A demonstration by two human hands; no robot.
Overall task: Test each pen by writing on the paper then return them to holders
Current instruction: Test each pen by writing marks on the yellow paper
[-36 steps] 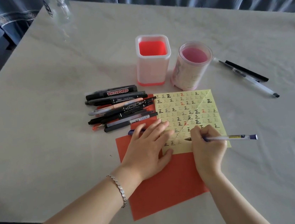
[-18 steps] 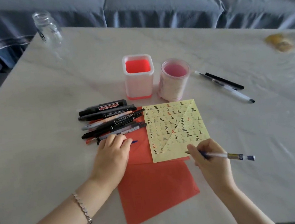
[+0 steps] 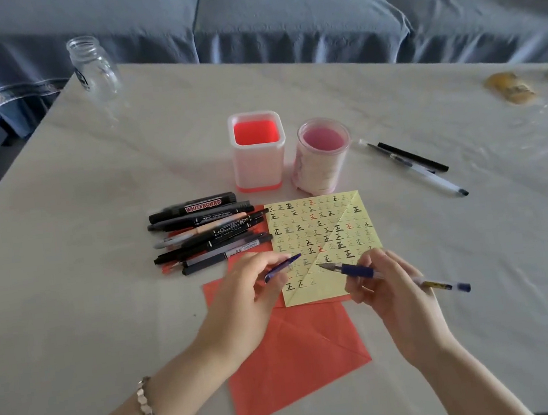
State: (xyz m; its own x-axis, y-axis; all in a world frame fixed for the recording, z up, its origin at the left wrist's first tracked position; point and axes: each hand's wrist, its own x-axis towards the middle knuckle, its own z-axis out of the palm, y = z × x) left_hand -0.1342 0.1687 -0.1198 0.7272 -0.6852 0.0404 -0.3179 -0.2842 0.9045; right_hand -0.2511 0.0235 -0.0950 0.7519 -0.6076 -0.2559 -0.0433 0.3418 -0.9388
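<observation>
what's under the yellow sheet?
Visible: red paper, showing past the left and bottom edges of the yellow sheet, flat on the table. Anything else beneath is covered.

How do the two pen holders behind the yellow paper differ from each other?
The square holder has four flat walls with rounded corners; the round holder is a cylinder. The square holder glows bright red-orange inside and at its base; the round holder is pale pink with a faint pattern on its wall. The square holder looks somewhat taller. Both stand upright, side by side, with no pens inside.
</observation>
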